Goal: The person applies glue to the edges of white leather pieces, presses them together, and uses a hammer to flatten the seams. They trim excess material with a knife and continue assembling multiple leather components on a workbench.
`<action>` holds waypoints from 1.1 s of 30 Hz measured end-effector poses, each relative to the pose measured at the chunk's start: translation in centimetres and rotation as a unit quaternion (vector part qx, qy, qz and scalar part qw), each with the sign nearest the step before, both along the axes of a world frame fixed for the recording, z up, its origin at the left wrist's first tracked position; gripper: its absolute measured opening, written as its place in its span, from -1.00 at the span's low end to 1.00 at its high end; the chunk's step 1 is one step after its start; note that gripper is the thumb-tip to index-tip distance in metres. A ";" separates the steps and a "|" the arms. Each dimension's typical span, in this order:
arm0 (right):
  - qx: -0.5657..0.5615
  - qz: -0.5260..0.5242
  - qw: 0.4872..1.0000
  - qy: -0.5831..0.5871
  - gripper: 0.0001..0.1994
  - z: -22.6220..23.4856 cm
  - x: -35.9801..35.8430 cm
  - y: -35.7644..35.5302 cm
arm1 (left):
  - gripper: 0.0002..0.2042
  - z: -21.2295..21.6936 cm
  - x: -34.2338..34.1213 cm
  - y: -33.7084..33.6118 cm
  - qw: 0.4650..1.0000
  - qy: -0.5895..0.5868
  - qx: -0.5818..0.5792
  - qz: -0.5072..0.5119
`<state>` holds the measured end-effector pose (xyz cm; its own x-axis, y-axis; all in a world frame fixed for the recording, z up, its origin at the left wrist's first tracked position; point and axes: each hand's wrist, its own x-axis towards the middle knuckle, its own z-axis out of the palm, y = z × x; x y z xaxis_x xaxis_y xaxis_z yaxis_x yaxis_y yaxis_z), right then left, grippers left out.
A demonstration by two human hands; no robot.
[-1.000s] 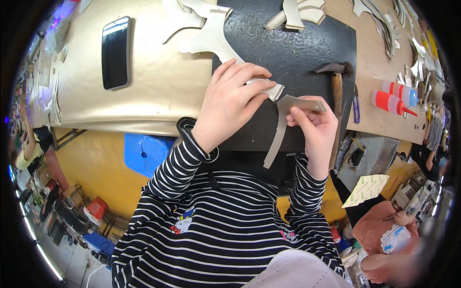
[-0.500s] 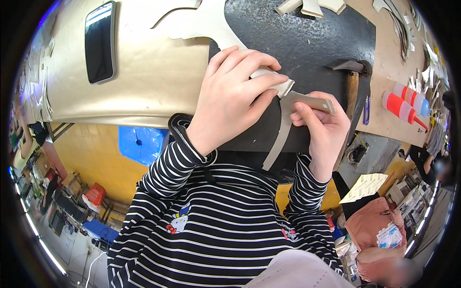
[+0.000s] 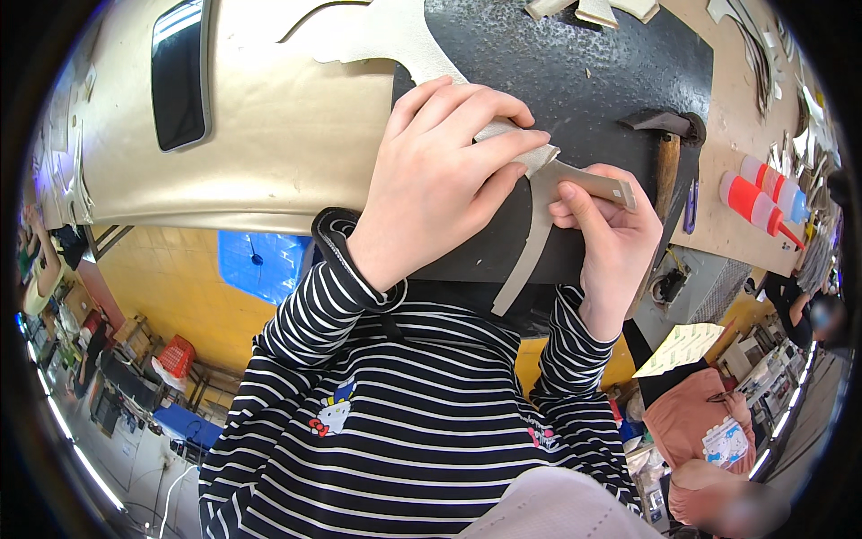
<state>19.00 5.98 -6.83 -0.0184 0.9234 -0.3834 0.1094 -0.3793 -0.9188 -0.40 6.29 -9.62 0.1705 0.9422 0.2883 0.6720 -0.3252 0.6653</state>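
Note:
My left hand (image 3: 458,162) lies over the end of a large pale cut piece (image 3: 395,40), which looks like leather, its fingers curled down on the narrow end. My right hand (image 3: 615,229) pinches a grey-beige curved strip (image 3: 530,256) between thumb and fingers. One arm of the strip lies along the right fingers, and the other hangs toward my body over a black board (image 3: 476,260). Where the strip meets the pale piece, beside my left fingertips, the two touch or overlap; whether they are joined I cannot tell.
A hammer (image 3: 667,171) with a wooden handle rests on the board's right side. Beyond it are a purple pen (image 3: 690,208) and red-and-clear squeeze bottles (image 3: 751,203). A phone (image 3: 181,85) lies at left, and pale offcuts (image 3: 595,12) lie at the far edge. Another person (image 3: 709,431) sits at lower right.
The view has shifted slightly, and both hands sit a little farther right in it with the piece and strip. Both grips look the same.

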 end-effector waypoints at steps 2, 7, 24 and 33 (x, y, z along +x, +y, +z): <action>0.001 -0.001 1.000 0.001 -0.80 -0.1 0.0 0.0 | -0.75 0.0 0.0 0.0 1.000 0.004 -0.004 0.000; 0.003 -0.006 1.000 -0.006 -0.81 -0.1 -0.1 0.0 | -0.72 0.0 0.0 0.0 1.000 0.004 -0.006 0.000; 0.013 -0.006 0.999 -0.039 -0.81 0.2 -0.7 -0.3 | -0.71 0.7 0.2 0.1 0.999 -0.016 -0.041 0.001; 0.017 -0.009 0.999 -0.031 -0.82 -0.1 -0.5 -0.5 | -0.70 1.0 0.7 0.0 0.998 -0.011 -0.055 0.011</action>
<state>18.47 5.46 -6.89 0.0219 0.9357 -0.3522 0.1606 -0.3510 -0.9225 0.34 6.26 -8.67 0.1434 0.9720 0.1861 0.6634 -0.2340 0.7108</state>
